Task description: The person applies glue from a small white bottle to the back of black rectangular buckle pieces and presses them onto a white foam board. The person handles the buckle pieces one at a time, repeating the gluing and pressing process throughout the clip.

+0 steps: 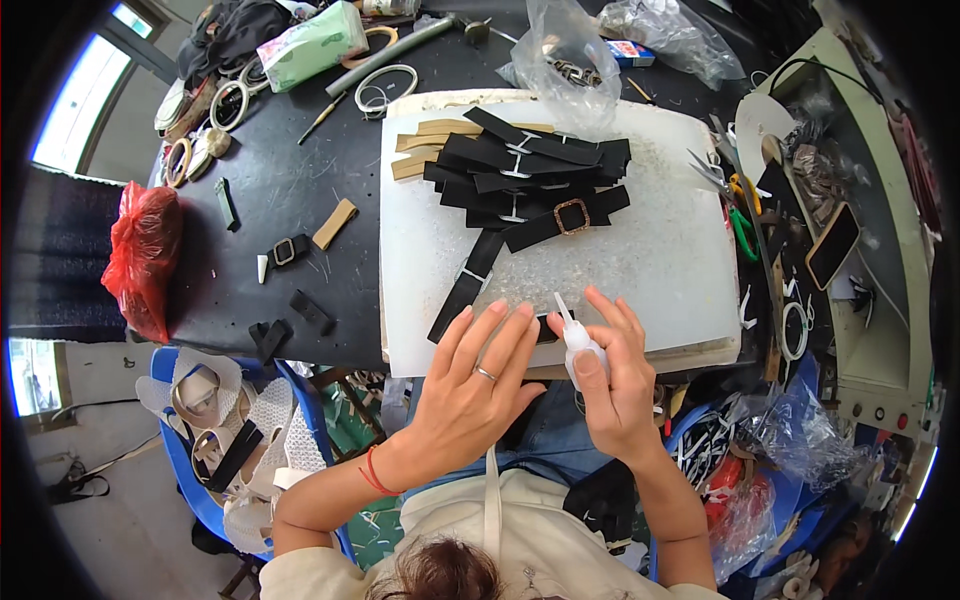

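Showing a small white plastic dropper bottle (578,343), being held near the front edge of the white board (670,290), pointing its slim tapered nozzle (563,306) toward the far side and slightly left. Revealing, just left of the bottle, a black strap piece (547,328), letting only a short stretch appear. Showing, farther left, a slanting black strap (466,287), bearing a silver-coloured buckle (475,276) midway, reaching from far right to near left.
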The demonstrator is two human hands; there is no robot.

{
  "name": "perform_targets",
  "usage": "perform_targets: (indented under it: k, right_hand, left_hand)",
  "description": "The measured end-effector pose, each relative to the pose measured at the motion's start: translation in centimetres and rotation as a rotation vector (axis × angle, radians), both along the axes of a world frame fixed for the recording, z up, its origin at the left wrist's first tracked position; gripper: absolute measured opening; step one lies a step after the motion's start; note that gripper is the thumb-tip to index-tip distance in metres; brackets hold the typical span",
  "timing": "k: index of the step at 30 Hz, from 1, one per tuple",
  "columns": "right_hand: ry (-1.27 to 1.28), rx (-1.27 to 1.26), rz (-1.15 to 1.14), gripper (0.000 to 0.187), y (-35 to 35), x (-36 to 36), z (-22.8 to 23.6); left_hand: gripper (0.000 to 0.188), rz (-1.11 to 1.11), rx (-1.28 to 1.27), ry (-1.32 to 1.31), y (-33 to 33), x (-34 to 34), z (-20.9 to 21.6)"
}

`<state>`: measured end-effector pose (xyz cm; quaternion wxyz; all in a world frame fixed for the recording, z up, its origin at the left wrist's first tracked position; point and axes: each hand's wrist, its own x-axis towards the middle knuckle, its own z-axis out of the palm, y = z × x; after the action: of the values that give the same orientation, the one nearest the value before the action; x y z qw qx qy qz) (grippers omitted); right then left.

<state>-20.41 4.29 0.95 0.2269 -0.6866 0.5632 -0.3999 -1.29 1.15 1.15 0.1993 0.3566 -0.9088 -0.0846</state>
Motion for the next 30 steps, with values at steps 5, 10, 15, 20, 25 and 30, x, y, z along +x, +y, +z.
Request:
perform_targets:
  k: [5, 10, 15, 20, 25, 30]
  right_hand:
    - [-0.040, -0.056, -0.033, 0.025, 0.5, 0.6, -0.3]
    - [0.165, -0.117, -0.003, 0.024, 1.0, 0.8, -0.5]
    - [-0.026, 0.088, 0.056, 0.025, 0.1, -1.1, 0.6]
    - [-0.447, 0.112, -0.051, 0.030, 0.2, 0.0, 1.4]
    - [-0.438, 0.093, -0.219, 0.031, 1.5, -0.7, 0.1]
    - [-0.396, 0.060, -0.246, 0.033, 1.8, -1.0, 0.0]
  left_hand:
    - [0.068, 0.025, -0.125, -0.100, 0.7, -0.1, -0.6]
    - [0.063, 0.009, -0.248, -0.252, 0.4, -0.6, 0.4]
    - [0.049, 0.019, 0.033, 0.007, -0.9, 0.0, 2.4]
    - [0.043, 0.073, 0.037, 0.190, -1.2, -0.2, 1.0]
    - [0.034, 0.160, -0.114, 0.331, -1.1, 2.9, 0.6]
    - [0.019, 0.751, -0.307, 0.298, -6.8, 14.3, -0.7]
